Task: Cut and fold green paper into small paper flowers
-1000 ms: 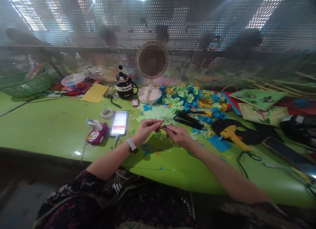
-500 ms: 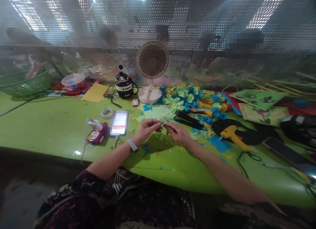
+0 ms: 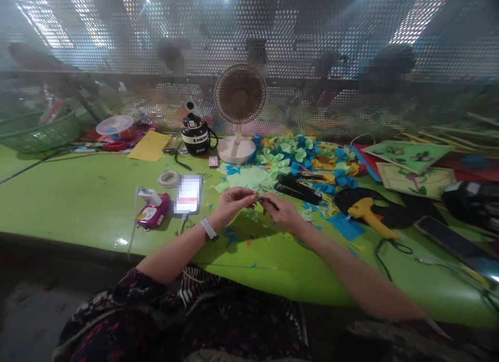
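My left hand [image 3: 234, 205] and my right hand [image 3: 284, 213] meet fingertip to fingertip over the green table. Between the left thumb and fingers is something too small to make out. The right fingers close round a thin dark tool [image 3: 270, 202], whose tip reaches toward the left fingertips. Just behind the hands lie pale green paper pieces [image 3: 251, 178], and a black stapler [image 3: 298, 190] rests behind the right hand. Small blue and orange scraps are scattered below them.
Left of my hands are a phone [image 3: 187, 194], a tape roll [image 3: 168, 179] and a purple power adapter [image 3: 155, 214]. Behind stand a fan [image 3: 236, 151] and a black bottle [image 3: 195, 138]. Folded paper flowers [image 3: 298, 153] and a yellow glue gun [image 3: 370, 216] are right.
The right hand and the dark tool have shifted very slightly at the fingertips. Otherwise both hands stay in place.
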`<state>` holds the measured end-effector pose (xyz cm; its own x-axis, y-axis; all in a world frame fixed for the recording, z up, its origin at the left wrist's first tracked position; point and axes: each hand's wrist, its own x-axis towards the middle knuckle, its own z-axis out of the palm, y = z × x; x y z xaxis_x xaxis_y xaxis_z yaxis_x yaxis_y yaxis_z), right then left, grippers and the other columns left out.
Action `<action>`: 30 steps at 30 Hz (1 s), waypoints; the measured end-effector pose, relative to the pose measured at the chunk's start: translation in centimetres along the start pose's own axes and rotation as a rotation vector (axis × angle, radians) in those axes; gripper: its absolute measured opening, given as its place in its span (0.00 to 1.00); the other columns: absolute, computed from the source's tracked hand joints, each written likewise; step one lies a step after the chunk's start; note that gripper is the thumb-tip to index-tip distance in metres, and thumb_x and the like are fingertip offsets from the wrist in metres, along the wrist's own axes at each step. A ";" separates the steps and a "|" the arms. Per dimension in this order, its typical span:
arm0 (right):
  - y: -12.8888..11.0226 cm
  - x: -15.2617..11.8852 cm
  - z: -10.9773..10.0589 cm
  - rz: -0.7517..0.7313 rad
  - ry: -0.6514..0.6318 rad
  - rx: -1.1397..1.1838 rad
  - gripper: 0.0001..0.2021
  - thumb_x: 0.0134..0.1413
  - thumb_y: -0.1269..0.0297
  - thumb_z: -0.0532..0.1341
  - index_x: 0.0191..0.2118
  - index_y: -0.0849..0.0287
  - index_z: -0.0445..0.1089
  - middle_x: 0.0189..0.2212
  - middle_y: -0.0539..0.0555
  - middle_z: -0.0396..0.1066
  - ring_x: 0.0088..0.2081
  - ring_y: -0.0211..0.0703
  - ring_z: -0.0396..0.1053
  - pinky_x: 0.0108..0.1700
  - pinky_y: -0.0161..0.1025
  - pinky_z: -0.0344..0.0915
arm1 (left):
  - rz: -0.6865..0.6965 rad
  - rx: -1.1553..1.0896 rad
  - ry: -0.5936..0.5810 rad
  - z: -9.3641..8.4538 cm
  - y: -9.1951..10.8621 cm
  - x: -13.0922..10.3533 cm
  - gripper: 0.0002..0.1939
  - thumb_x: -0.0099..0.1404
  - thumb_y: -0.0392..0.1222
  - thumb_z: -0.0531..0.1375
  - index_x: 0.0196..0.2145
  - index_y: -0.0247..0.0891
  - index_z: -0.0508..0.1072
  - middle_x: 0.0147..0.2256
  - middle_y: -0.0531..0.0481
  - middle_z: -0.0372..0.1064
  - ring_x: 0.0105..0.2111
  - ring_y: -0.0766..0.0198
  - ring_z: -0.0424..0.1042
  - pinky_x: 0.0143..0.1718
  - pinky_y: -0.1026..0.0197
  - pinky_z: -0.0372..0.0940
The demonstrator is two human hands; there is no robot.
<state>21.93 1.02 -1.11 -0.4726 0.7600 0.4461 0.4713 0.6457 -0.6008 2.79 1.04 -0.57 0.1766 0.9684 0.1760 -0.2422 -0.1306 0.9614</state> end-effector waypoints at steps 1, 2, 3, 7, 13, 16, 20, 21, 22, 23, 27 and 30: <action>0.0 0.0 0.0 0.006 0.000 0.004 0.15 0.66 0.54 0.51 0.43 0.57 0.71 0.32 0.54 0.74 0.32 0.43 0.70 0.36 0.39 0.66 | -0.005 -0.006 0.001 0.0 0.0 0.0 0.19 0.48 0.52 0.72 0.29 0.33 0.78 0.22 0.51 0.73 0.21 0.69 0.71 0.26 0.65 0.67; -0.1 0.1 -0.1 0.010 -0.002 0.011 0.16 0.66 0.53 0.51 0.42 0.57 0.71 0.32 0.54 0.74 0.32 0.43 0.70 0.36 0.39 0.66 | -0.007 -0.010 0.004 0.0 0.0 0.0 0.19 0.48 0.52 0.72 0.29 0.33 0.78 0.22 0.50 0.74 0.21 0.69 0.71 0.26 0.65 0.67; -0.1 0.1 -0.2 0.011 -0.008 0.021 0.16 0.66 0.53 0.51 0.42 0.57 0.71 0.32 0.54 0.74 0.32 0.43 0.70 0.36 0.39 0.66 | -0.007 -0.014 0.008 0.0 0.0 0.0 0.19 0.48 0.52 0.72 0.28 0.33 0.77 0.22 0.50 0.74 0.21 0.69 0.71 0.26 0.65 0.67; -0.2 0.1 -0.4 0.035 -0.056 0.074 0.17 0.66 0.52 0.49 0.38 0.56 0.70 0.27 0.52 0.70 0.29 0.42 0.68 0.33 0.38 0.65 | -0.019 -0.028 -0.002 0.1 0.0 0.1 0.19 0.48 0.52 0.72 0.29 0.33 0.79 0.22 0.50 0.74 0.21 0.70 0.70 0.26 0.65 0.66; 0.0 -0.1 -0.2 0.042 -0.051 0.047 0.16 0.63 0.51 0.55 0.43 0.59 0.71 0.31 0.55 0.73 0.29 0.42 0.68 0.33 0.39 0.64 | -0.001 -0.009 0.008 0.0 0.0 0.1 0.18 0.48 0.51 0.72 0.27 0.32 0.77 0.21 0.51 0.73 0.20 0.71 0.69 0.25 0.67 0.65; -0.1 -0.2 0.1 0.033 -0.021 0.049 0.15 0.63 0.53 0.55 0.45 0.58 0.71 0.33 0.56 0.74 0.31 0.43 0.69 0.35 0.40 0.65 | 0.007 -0.010 0.028 -0.1 -0.1 0.1 0.18 0.48 0.51 0.72 0.25 0.33 0.76 0.19 0.52 0.72 0.20 0.70 0.69 0.24 0.67 0.64; -0.2 -0.1 0.1 0.054 -0.001 0.054 0.14 0.65 0.55 0.52 0.44 0.57 0.70 0.32 0.54 0.73 0.30 0.42 0.68 0.35 0.39 0.64 | -0.011 -0.032 0.021 0.0 -0.2 0.2 0.20 0.46 0.52 0.73 0.29 0.33 0.78 0.22 0.51 0.74 0.21 0.69 0.71 0.26 0.65 0.66; -0.3 0.0 0.0 0.055 -0.001 0.056 0.14 0.65 0.55 0.52 0.44 0.57 0.70 0.32 0.54 0.73 0.30 0.42 0.68 0.36 0.39 0.64 | -0.011 -0.033 0.021 0.0 -0.3 0.2 0.20 0.46 0.52 0.73 0.29 0.33 0.78 0.22 0.51 0.74 0.21 0.69 0.71 0.26 0.65 0.66; -0.3 0.0 0.0 0.054 -0.002 0.060 0.14 0.65 0.55 0.52 0.43 0.57 0.70 0.31 0.54 0.72 0.30 0.42 0.68 0.36 0.39 0.64 | -0.010 -0.033 0.022 0.0 -0.4 0.2 0.19 0.47 0.52 0.73 0.29 0.33 0.78 0.22 0.50 0.74 0.21 0.69 0.71 0.26 0.65 0.66; -0.3 0.0 -0.1 0.052 -0.005 0.067 0.14 0.65 0.55 0.53 0.43 0.57 0.70 0.30 0.54 0.72 0.30 0.43 0.68 0.36 0.40 0.64 | -0.006 -0.033 0.024 0.0 -0.4 0.3 0.19 0.47 0.52 0.73 0.28 0.33 0.78 0.21 0.51 0.74 0.21 0.70 0.70 0.25 0.66 0.66; -0.4 0.0 -0.1 0.047 -0.017 0.099 0.14 0.65 0.55 0.52 0.42 0.58 0.70 0.29 0.53 0.71 0.29 0.42 0.67 0.35 0.39 0.63 | -0.015 -0.039 0.027 0.0 -0.4 0.3 0.18 0.47 0.51 0.73 0.28 0.33 0.78 0.21 0.51 0.74 0.21 0.70 0.70 0.25 0.66 0.66; -0.5 0.0 -0.1 0.057 -0.028 0.117 0.13 0.65 0.55 0.52 0.41 0.58 0.69 0.28 0.53 0.70 0.28 0.41 0.66 0.33 0.39 0.62 | -0.041 -0.051 0.025 0.0 -0.2 0.3 0.19 0.45 0.51 0.73 0.28 0.33 0.79 0.22 0.50 0.74 0.21 0.70 0.70 0.25 0.66 0.66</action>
<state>21.80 0.74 -0.74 -0.4692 0.7918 0.3911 0.4089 0.5873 -0.6985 2.91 1.31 -0.69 0.1640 0.9778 0.1305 -0.2839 -0.0799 0.9555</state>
